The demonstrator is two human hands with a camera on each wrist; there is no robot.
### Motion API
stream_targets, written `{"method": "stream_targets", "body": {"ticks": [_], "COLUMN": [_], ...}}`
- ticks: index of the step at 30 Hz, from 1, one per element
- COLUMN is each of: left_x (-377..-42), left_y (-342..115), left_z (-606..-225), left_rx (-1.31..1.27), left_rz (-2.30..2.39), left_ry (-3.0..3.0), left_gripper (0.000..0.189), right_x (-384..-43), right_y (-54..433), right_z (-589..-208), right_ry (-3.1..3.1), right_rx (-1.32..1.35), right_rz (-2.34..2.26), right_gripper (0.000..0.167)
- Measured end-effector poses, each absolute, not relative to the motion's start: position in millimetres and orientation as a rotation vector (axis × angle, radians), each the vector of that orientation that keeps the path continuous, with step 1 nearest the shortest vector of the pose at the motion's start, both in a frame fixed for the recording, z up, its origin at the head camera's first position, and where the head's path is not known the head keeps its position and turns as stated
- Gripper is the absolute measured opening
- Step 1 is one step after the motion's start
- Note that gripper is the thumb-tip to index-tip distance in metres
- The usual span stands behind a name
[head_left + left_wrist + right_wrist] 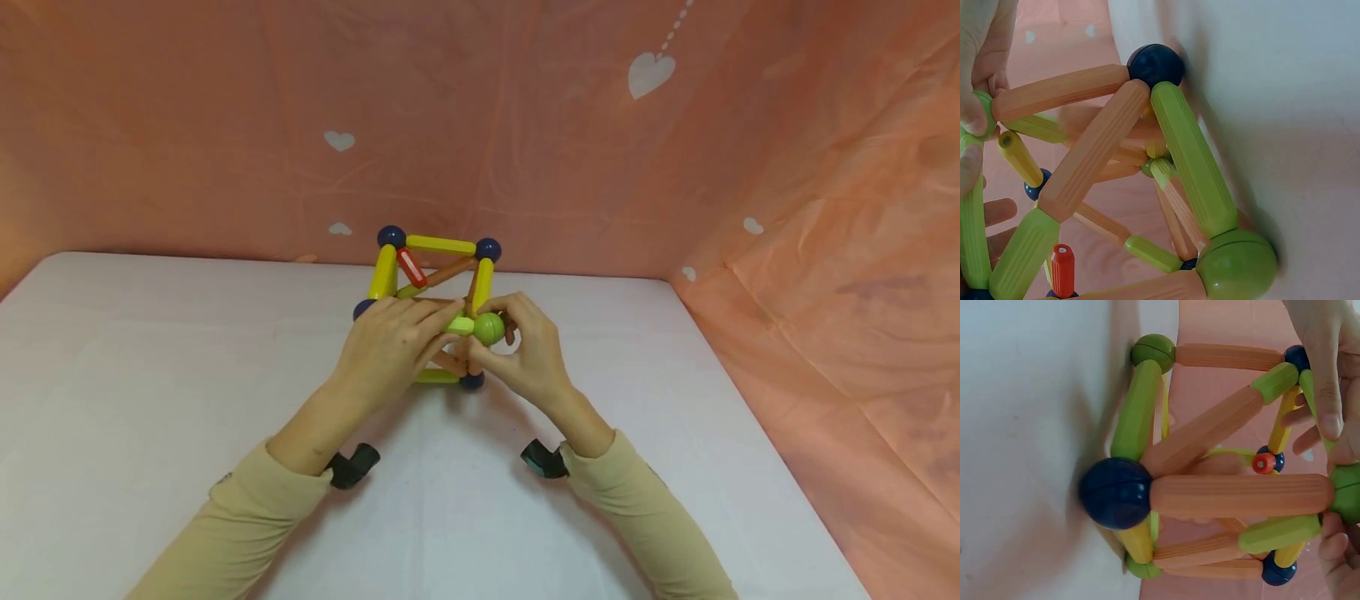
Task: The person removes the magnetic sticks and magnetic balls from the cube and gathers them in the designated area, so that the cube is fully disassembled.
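Note:
A frame of magnetic sticks and balls stands on the table, with orange, green and yellow sticks joined by navy and green balls. My left hand (393, 337) grips a light green stick (459, 326) along the top near edge. At that stick's right end my right hand (528, 350) pinches a green ball (489, 328) between thumb and fingers. An orange stick (1241, 495) runs from a lower navy ball (1116, 492) up to this ball. A red stick (412, 268) slants inward from the back left navy ball (392, 237). My hands hide part of the near side.
The white tabletop (187, 358) lies under the frame. Behind and to the right hangs a pink-orange cloth (450, 108) with white hearts. A black wrist piece (354, 467) shows beside the left cuff, another black wrist piece (543, 459) beside the right.

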State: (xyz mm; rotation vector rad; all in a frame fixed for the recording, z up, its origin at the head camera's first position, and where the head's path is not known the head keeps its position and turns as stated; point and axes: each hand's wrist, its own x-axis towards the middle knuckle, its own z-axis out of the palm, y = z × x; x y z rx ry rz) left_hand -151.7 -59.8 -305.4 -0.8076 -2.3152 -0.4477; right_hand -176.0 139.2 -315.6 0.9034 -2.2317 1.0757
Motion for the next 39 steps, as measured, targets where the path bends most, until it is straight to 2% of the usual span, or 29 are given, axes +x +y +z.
{"method": "stream_targets", "body": {"ticks": [6, 12, 20, 24, 34, 39], "left_x": [-152, -151, -152, -153, -153, -154], "left_y": [-61, -64, -77, -87, -101, -106], "left_z": [-306, -305, -306, -308, -316, -318], "left_rx": [-0.806, -0.802, -0.808, -0.801, -0.799, -0.792], "left_rz": [-0.414, -0.390, -0.394, -0.452, -0.713, -0.798], "left_ry": [-2.337, -2.359, -2.284, -2.267, -2.228, -2.194], "left_gripper": [0.041, 0.041, 0.034, 0.038, 0.042, 0.039], "right_x": [-172, -170, -173, -176, -191, -201], "right_y": [140, 144, 150, 155, 166, 171], "right_z": [-319, -318, -313, -312, -321, -328], "right_ry": [-2.205, -2.180, -2.186, -2.173, -2.188, -2.232], "right_rx": [0.841, 0.779, 0.587, 0.555, 0.488, 0.372], "right_rz": [1.172, 1.489, 1.944, 2.082, 2.144, 2.094], "right_gripper": [0.027, 0.027, 0.039, 0.045, 0.050, 0.052]}}
